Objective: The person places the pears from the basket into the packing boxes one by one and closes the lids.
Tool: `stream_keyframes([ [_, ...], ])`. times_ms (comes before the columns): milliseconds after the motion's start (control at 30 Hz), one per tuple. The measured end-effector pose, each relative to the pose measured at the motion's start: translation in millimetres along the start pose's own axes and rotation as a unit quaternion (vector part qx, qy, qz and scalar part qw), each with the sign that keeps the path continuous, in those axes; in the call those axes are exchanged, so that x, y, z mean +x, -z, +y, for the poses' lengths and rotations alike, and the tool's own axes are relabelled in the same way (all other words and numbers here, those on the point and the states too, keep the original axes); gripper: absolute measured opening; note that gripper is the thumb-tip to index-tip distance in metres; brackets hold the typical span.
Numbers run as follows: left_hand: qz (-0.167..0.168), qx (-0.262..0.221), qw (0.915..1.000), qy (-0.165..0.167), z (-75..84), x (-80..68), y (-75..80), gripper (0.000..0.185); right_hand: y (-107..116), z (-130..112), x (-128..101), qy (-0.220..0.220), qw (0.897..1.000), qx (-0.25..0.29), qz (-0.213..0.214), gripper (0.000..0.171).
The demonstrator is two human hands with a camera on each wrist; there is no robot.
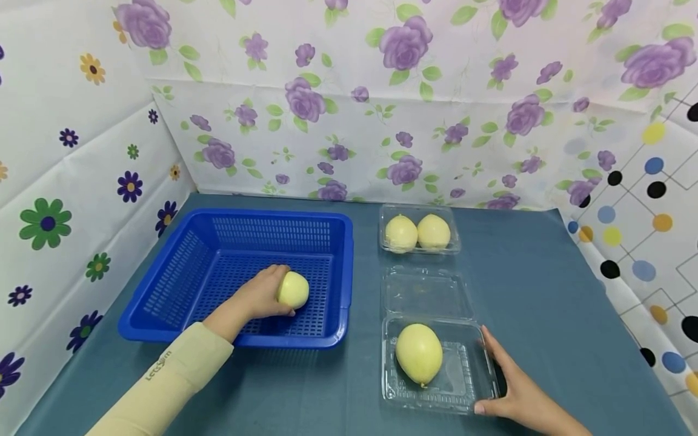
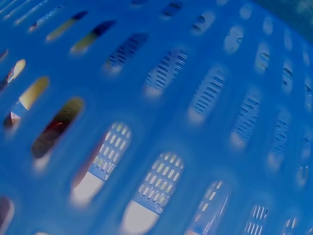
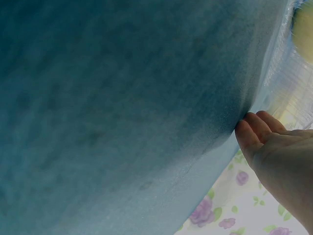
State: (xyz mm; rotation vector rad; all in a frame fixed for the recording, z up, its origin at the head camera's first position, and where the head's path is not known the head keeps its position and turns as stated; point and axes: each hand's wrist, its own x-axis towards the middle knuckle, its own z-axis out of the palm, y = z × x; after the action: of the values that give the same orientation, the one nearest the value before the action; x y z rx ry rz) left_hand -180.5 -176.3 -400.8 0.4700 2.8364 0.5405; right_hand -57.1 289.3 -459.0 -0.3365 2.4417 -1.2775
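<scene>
My left hand point(image 1: 267, 295) grips a pale yellow round fruit point(image 1: 294, 289) on the floor of a blue slotted basket point(image 1: 180, 266). The left wrist view is filled by the basket wall point(image 2: 161, 112), blurred and very close. My right hand point(image 1: 509, 387) rests against the right side of an open clear clamshell box point(image 1: 469, 375), thumb at its near corner, fingers along its edge. One yellow fruit point(image 1: 418, 353) lies in that box's left half. Its lid point(image 1: 428, 293) lies flat behind. In the right wrist view the fingertips point(image 3: 252, 129) touch the clear plastic edge point(image 3: 288, 88).
A second clear tray point(image 1: 420, 248) holding two yellow fruits point(image 1: 417, 232) stands behind the open box. A teal cloth point(image 1: 545, 290) covers the table. Floral and dotted sheets wall in the left, back and right sides.
</scene>
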Motion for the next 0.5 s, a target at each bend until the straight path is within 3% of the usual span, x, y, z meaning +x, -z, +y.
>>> stream_keyframes([
  [500, 0.012, 0.001, 0.9998, -0.014, 3.3, 1.0, 3.9, 0.077, 1.1, 3.5, 0.0, 0.027, 1.0, -0.008, 0.012, 0.112],
])
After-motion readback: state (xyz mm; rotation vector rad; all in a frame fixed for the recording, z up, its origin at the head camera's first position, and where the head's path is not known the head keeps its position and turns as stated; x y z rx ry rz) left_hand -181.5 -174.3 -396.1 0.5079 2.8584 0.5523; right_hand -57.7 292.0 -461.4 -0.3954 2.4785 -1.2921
